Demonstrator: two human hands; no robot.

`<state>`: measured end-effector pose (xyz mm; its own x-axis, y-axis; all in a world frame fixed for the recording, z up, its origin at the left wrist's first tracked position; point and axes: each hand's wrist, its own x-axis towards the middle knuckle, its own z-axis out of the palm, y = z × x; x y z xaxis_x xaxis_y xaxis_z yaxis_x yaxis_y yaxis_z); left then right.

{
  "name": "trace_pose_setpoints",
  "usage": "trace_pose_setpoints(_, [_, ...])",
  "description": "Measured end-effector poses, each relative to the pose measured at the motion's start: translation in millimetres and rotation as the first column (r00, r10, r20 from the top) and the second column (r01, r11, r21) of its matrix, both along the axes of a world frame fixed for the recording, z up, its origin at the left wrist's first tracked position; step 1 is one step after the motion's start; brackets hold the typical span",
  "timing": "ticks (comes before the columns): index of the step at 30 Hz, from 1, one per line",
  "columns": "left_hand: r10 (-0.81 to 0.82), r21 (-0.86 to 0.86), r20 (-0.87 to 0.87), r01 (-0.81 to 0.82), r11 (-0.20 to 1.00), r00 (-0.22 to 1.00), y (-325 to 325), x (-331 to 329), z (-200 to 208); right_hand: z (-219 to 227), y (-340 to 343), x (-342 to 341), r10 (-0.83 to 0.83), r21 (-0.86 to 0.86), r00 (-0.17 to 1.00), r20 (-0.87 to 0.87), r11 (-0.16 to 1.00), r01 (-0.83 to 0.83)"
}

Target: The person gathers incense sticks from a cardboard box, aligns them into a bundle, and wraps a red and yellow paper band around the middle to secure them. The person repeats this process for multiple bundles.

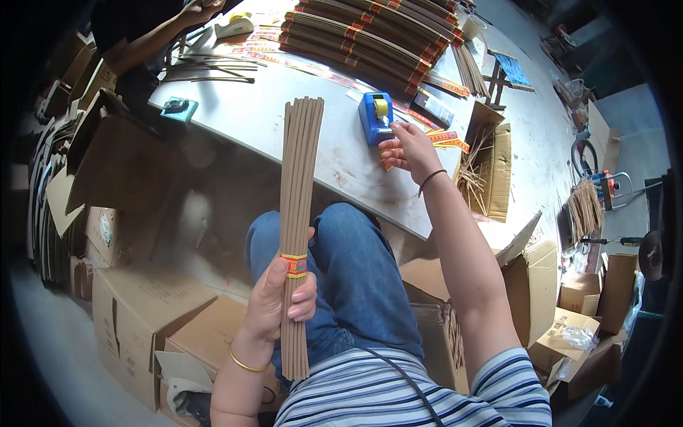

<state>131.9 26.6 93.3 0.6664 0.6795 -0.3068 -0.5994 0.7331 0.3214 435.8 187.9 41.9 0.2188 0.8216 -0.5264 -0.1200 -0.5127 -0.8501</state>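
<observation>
My left hand (283, 295) is closed round a bundle of brown incense sticks (302, 171), held upright over my lap. A red and yellow paper band (294, 265) circles the bundle just above my fingers. Over the table, my right hand (409, 151) pinches at the front end of a blue tape dispenser (372, 117), where the tape leaves it; the strip itself barely shows. A roll of yellowish tape (380, 107) sits in the dispenser. Beside and under my right hand lie red and yellow paper bands (447, 140).
Many banded incense bundles (363, 43) are stacked on the white table (249, 117). A dark box (432, 108) lies beyond the dispenser. Another person's arm (153, 43) reaches in at the far left. Cardboard boxes (142, 306) crowd both sides; one carton (499, 171) holds loose sticks.
</observation>
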Motion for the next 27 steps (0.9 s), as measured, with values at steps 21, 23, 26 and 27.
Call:
trace_pose_setpoints(21, [-0.005,-0.036,0.102,0.009,0.999,0.995,0.6,0.9,4.0,-42.2,-3.3,-2.3,-0.064,0.165,0.971,-0.231,0.981,0.104])
trace_pose_setpoints(23, [-0.007,-0.032,0.092,0.010,0.999,0.996,0.0,0.2,3.9,-50.4,-5.6,1.0,-0.015,0.151,0.984,-0.176,0.988,0.042])
trace_pose_setpoints(26, [-0.009,-0.011,0.068,0.010,1.000,0.998,-1.4,-0.2,3.4,-59.1,-6.6,1.3,-0.046,0.155,0.982,-0.185,0.985,0.076])
trace_pose_setpoints(27, [-0.010,-0.005,0.058,0.010,1.000,0.998,-1.1,0.5,4.4,-59.9,-6.0,3.2,-0.047,0.143,0.986,-0.157,0.987,0.070])
